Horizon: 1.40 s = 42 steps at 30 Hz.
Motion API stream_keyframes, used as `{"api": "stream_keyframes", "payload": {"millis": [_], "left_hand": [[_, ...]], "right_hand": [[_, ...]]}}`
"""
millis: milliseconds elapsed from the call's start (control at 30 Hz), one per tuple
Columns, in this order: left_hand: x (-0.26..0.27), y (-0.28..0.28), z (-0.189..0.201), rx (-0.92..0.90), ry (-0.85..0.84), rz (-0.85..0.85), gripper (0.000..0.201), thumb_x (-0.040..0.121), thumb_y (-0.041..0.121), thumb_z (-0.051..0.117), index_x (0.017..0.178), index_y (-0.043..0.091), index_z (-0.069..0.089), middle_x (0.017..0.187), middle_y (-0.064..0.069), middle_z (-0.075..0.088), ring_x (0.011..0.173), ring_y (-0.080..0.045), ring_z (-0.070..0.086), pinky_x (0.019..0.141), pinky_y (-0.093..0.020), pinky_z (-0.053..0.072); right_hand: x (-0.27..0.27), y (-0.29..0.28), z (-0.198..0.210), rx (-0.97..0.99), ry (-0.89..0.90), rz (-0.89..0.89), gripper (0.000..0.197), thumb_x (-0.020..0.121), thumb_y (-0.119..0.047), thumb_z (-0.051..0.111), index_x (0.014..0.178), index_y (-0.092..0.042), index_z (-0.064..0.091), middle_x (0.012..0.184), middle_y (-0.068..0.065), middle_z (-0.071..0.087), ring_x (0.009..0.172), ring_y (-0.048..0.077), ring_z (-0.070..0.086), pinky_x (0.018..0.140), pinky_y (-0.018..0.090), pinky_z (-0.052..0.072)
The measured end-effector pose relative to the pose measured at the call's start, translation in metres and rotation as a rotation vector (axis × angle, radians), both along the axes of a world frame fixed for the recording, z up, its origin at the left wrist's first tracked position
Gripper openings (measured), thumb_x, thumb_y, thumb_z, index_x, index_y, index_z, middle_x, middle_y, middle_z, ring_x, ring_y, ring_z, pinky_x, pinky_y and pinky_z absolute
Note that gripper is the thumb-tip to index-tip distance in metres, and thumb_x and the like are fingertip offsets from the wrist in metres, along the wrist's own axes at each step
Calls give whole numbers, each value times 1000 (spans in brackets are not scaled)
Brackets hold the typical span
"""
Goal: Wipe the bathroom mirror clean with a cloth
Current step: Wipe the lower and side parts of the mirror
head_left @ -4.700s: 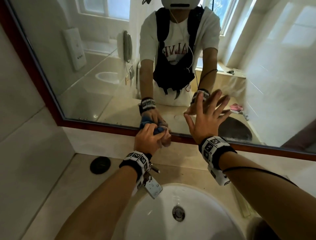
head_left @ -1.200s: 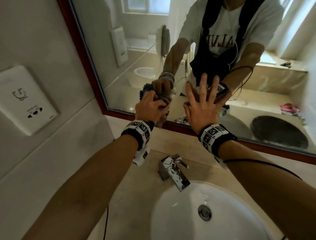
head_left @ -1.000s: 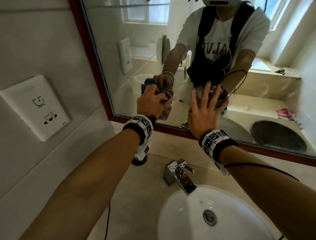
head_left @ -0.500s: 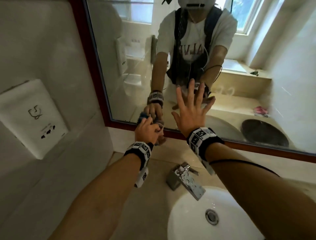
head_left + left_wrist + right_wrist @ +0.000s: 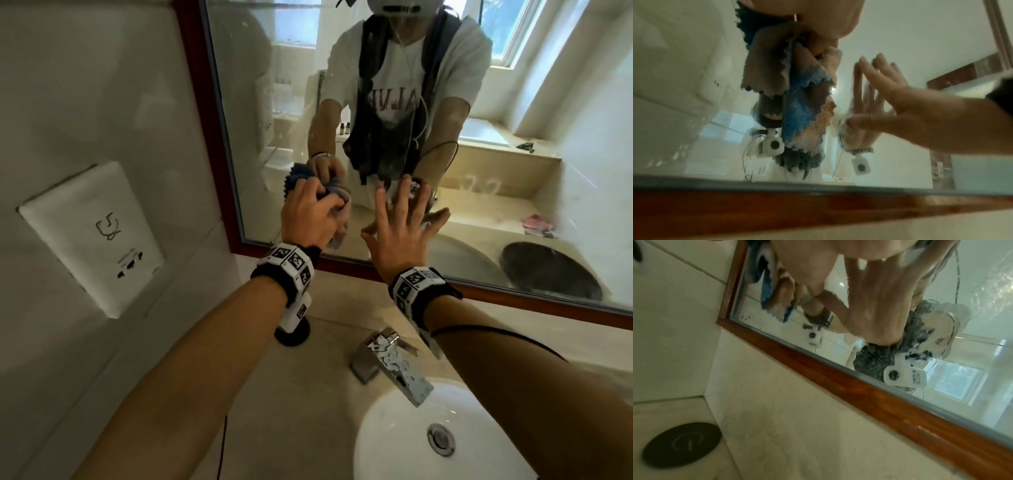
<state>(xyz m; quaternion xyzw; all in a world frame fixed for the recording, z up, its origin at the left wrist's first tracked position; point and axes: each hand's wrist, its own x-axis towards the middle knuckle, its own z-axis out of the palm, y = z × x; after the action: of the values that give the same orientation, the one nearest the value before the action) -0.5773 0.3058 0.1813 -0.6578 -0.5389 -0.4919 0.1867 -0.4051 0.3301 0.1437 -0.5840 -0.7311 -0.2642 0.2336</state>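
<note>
The mirror (image 5: 513,102) has a red-brown wooden frame (image 5: 818,207). My left hand (image 5: 308,216) grips a bunched blue and beige cloth (image 5: 340,214) and presses it on the glass near the lower left corner, a little above the bottom frame. In the left wrist view the cloth (image 5: 797,104) hangs in zigzag-edged folds under my left hand (image 5: 818,19), against the glass. My right hand (image 5: 400,222) lies flat on the mirror to the right of the cloth, fingers spread. The right wrist view shows my right hand (image 5: 869,305) meeting its reflection.
Below the mirror a beige counter holds a white basin (image 5: 394,445) with a chrome faucet (image 5: 394,366). A dark round disc (image 5: 681,445) lies on the counter near the left corner. A white socket plate (image 5: 92,236) sits on the left wall.
The left hand with the cloth has gone down to the bottom frame and back up on the glass, now further left along the mirror. The right hand stays flat on the mirror.
</note>
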Motion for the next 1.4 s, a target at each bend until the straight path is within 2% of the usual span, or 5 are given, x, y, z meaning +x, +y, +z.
{"api": "stream_keyframes", "payload": {"millis": [400,733,1033,1167,1400], "left_hand": [[2,3,-7,55,6,-18,28,82,22,53,63,10,69,71,-11,52,70,-31,51,53,-34,43],[-15,-4,-105,-204,192,43,21,72,13,79,58,12,63,69,-10,46,66,-29,46,54,-36,39],[-23,-8,-21,-200,-54,28,21,75,28,72,70,8,67,81,-13,52,75,-31,53,61,-35,47],[-33,-11,29,3,6,13,35,77,33,47,63,11,71,73,-15,55,68,-32,58,54,-31,48],[-46,-13,-8,-50,-12,17,39,77,32,44,59,10,70,67,-12,52,65,-30,54,49,-26,38]], "right_hand": [[1,6,-15,34,15,37,86,89,-53,57,156,-28,9,161,16,-4,145,49,4,103,81,5],[2,12,-21,60,25,55,89,88,-54,56,156,-27,4,159,18,-1,143,52,12,100,81,5],[-2,1,-11,-7,16,17,92,87,-50,60,156,-28,2,161,20,3,144,51,9,101,81,6],[-10,-12,-4,-54,18,-16,102,80,-40,73,156,-25,7,161,23,-3,145,51,-1,104,80,8],[-33,-22,50,49,-138,139,98,77,-33,72,155,-25,13,162,19,1,147,45,-1,104,79,3]]}}
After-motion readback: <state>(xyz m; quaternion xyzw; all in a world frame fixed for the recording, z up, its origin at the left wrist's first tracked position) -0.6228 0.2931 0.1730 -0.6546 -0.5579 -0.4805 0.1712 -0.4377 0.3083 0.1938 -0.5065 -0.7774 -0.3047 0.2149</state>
